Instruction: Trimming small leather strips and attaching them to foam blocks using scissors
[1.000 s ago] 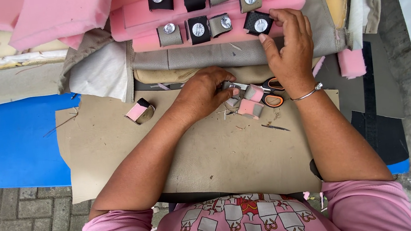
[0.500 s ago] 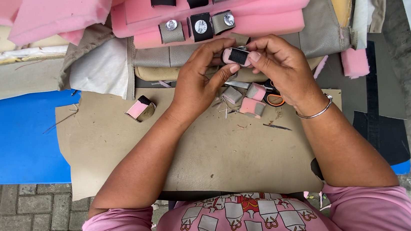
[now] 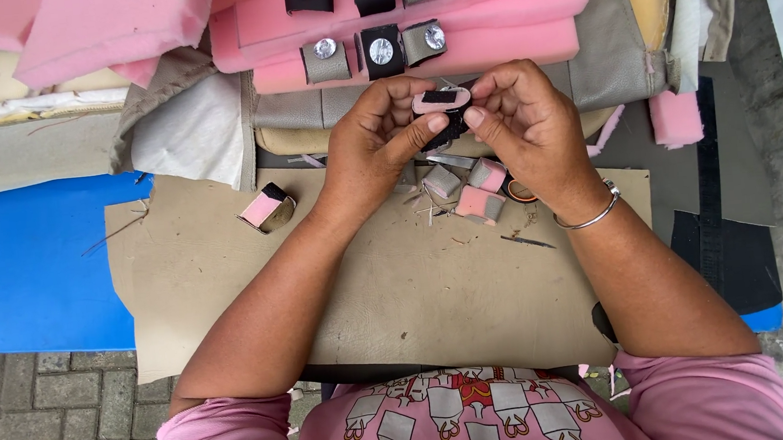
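Observation:
My left hand and my right hand meet over the far part of a tan sheet. Together they pinch a small pink foam piece with a black strip, held just above the sheet. Directly below the hands lie a few small foam-and-fabric pieces. Another small pink and black piece rests to the left. A silver bangle circles my right wrist.
Pink foam slabs at the back carry several small grey and black pads with shiny round studs. Grey and white fabric is heaped at the left, a blue sheet beyond it. Black material lies at right, paving bricks below.
My right hand took a black-and-pink piece from the foam row and brought it toward me. My left hand rose from the small pieces to join it; both now hold it.

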